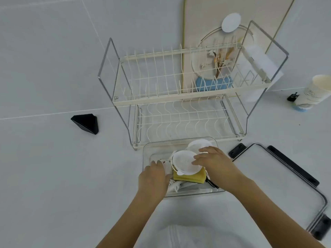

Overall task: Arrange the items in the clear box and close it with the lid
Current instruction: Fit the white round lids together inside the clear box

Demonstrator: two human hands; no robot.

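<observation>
Two hands are lowered into the clear box (148, 149): the right hand (213, 161) pinches a white round mask (184, 162) onto the yellow sponge (189, 177) for compact stacking, while the left hand's (154, 176) grip cannot be told.

It looks like a home kitchen: a two-tier cream wire dish rack with chrome frame (180, 97) stands on a pale grey tiled surface (44, 68), near a printed paper cup (312, 93).
</observation>
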